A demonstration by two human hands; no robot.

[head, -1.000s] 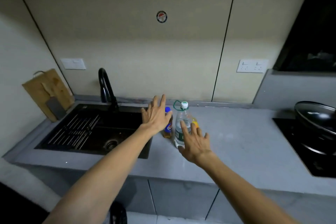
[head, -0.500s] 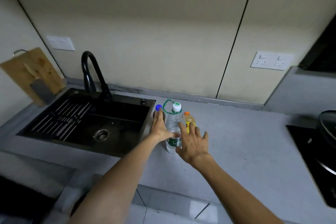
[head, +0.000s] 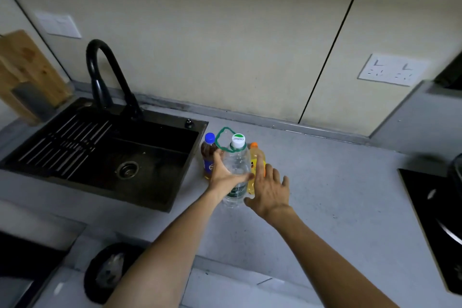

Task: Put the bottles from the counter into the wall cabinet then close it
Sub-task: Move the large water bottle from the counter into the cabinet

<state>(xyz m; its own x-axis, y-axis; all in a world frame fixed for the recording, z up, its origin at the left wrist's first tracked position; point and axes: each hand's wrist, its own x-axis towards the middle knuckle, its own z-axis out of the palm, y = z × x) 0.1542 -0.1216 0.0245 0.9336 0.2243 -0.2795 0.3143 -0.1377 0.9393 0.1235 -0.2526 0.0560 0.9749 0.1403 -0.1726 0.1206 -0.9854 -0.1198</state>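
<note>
Three bottles stand close together on the grey counter (head: 337, 195), just right of the sink. The clear water bottle (head: 236, 161) has a white cap and a green loop handle. To its left is a dark cola bottle (head: 207, 151) with a blue cap, to its right an orange drink bottle (head: 254, 159). My left hand (head: 222, 177) wraps the water bottle, thumb across its front. My right hand (head: 270, 190) is open with fingers spread, its index finger lying on the orange bottle. The wall cabinet is out of view.
A black sink (head: 150, 157) with a tall black faucet (head: 105, 75) lies to the left, and a wooden cutting board (head: 25, 70) leans in the corner. A black hob (head: 440, 220) with a pan is at the right edge. A wall socket (head: 392, 70) sits above the counter.
The view has dropped and moved closer to the counter. My left hand came down from above the cola bottle and closed around the water bottle. My right hand reached the orange bottle.
</note>
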